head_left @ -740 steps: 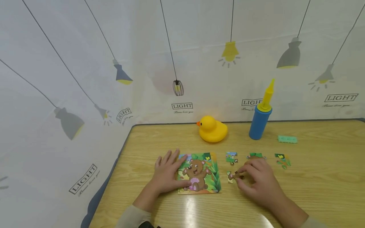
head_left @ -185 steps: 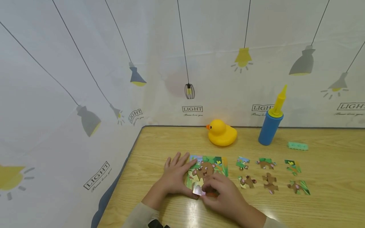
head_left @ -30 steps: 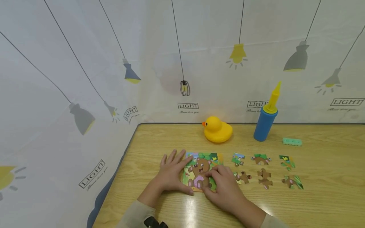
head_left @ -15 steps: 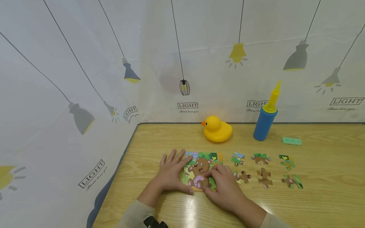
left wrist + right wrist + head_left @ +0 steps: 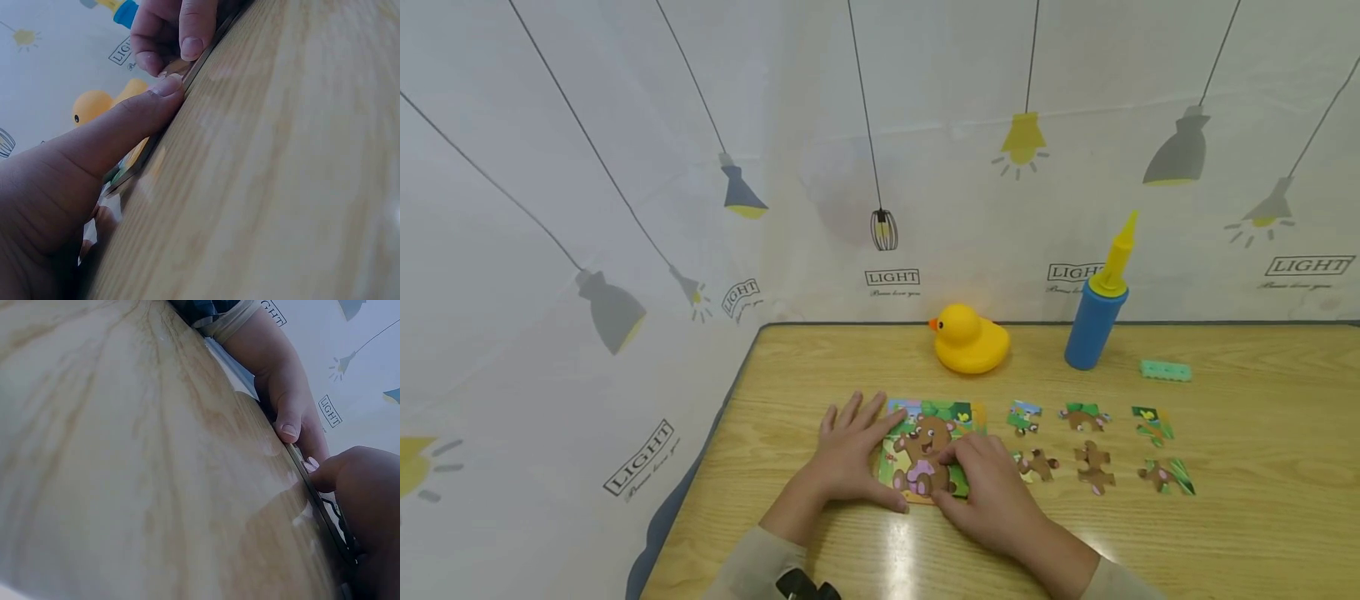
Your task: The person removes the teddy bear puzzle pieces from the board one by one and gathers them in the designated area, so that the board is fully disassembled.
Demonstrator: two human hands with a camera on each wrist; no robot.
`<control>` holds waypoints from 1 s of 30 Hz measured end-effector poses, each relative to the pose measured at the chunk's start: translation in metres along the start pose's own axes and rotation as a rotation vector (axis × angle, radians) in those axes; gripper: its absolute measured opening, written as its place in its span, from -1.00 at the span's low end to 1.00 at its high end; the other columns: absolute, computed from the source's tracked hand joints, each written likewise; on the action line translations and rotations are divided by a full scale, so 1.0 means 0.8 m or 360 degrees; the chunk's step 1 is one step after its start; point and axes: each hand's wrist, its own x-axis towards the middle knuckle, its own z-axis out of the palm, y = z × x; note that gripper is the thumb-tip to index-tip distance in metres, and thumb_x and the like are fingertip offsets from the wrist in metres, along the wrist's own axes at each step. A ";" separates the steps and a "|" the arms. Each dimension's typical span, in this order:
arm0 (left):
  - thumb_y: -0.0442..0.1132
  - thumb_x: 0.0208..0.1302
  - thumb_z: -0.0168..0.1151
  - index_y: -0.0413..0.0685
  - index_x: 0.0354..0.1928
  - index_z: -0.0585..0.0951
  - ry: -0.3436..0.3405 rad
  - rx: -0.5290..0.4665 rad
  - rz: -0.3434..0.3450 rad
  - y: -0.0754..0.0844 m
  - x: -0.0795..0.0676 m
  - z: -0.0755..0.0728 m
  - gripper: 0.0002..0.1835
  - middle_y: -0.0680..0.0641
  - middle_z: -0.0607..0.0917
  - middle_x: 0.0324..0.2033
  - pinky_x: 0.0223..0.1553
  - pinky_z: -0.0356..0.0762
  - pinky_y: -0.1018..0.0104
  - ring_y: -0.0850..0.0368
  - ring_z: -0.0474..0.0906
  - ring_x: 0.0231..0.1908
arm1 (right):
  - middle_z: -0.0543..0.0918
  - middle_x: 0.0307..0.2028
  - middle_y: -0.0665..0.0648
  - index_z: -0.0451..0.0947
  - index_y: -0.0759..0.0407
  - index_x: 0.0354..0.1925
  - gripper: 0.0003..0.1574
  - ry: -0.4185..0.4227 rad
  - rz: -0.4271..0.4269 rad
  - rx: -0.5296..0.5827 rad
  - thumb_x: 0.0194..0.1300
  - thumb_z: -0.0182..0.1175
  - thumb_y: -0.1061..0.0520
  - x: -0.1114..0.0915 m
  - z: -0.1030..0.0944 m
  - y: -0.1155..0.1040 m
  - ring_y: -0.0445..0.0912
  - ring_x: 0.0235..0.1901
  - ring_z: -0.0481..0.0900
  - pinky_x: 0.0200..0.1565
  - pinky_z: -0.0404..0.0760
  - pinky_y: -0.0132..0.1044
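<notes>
A jigsaw puzzle (image 5: 960,414) with a brown cartoon bear lies on the wooden table. Spread fingers of my left hand (image 5: 847,460) rest along its left side, the thumb at the bottom edge. My right hand (image 5: 997,497) pinches a brown-and-pink puzzle piece (image 5: 919,472) at the lower part of the picture, its curled fingers covering the puzzle's lower right. From the right wrist view, a pale pink edge of the piece (image 5: 310,464) stands slightly raised by the right thumb. In the left wrist view, the left thumb (image 5: 125,128) presses near the puzzle's edge.
Several loose puzzle pieces (image 5: 1094,467) lie in two rows to the right. Behind them are a yellow rubber duck (image 5: 973,343), a blue hand pump (image 5: 1092,329) with a yellow nozzle and a mint-green block (image 5: 1165,371). A white lamp-print cloth (image 5: 940,183) hangs at the back.
Long before, my right hand was at the loose pieces; later it held a shiny piece over the puzzle. In the last second the piece has lifted slightly from the picture. The left hand stays put.
</notes>
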 end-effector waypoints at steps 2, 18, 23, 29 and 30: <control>0.65 -0.32 0.57 0.42 0.70 0.19 -0.0009 -0.0001 -0.0010 0.000 0.000 0.000 0.44 -0.05 -0.04 0.72 0.51 -0.41 -0.46 -0.25 -0.29 0.67 | 0.57 -0.11 -0.20 0.64 -0.06 -0.01 -0.55 0.0002 -0.0016 0.0009 0.18 0.60 0.00 0.000 0.000 0.000 -0.19 -0.09 0.39 0.05 0.44 -0.07; 0.66 -0.33 0.55 0.42 0.70 0.21 0.0001 0.0004 -0.0006 0.000 0.000 0.000 0.44 -0.07 -0.03 0.71 0.50 -0.38 -0.48 -0.29 -0.28 0.67 | 0.63 -0.16 -0.27 0.61 -0.08 -0.04 -0.55 0.0103 -0.0106 0.0103 0.19 0.61 0.11 -0.006 0.004 0.004 -0.24 -0.13 0.44 0.00 0.49 -0.08; 0.64 -0.34 0.57 0.39 0.69 0.23 0.0008 -0.0013 -0.0002 0.001 -0.001 -0.001 0.44 -0.08 -0.01 0.71 0.50 -0.38 -0.49 -0.30 -0.26 0.66 | 0.64 -0.19 -0.32 0.64 -0.14 -0.07 -0.63 0.0150 -0.0187 0.0170 0.25 0.56 0.18 -0.006 0.004 0.004 -0.28 -0.16 0.46 -0.06 0.49 -0.15; 0.64 -0.33 0.58 0.40 0.69 0.23 0.0007 -0.0007 -0.0005 0.001 -0.001 -0.001 0.44 -0.08 -0.01 0.71 0.50 -0.38 -0.49 -0.30 -0.27 0.66 | 0.72 -0.18 -0.32 0.74 -0.15 -0.01 -0.63 0.0236 -0.0293 0.0221 0.28 0.53 0.21 -0.007 0.000 0.002 -0.29 -0.20 0.48 -0.12 0.47 -0.20; 0.64 -0.33 0.58 0.39 0.69 0.23 0.0008 -0.0006 -0.0004 0.001 -0.001 -0.001 0.44 -0.08 -0.01 0.71 0.50 -0.38 -0.49 -0.30 -0.27 0.66 | 0.73 -0.19 -0.31 0.75 -0.15 -0.01 -0.63 0.0253 -0.0302 0.0222 0.28 0.53 0.21 -0.007 0.000 0.002 -0.29 -0.21 0.49 -0.15 0.47 -0.22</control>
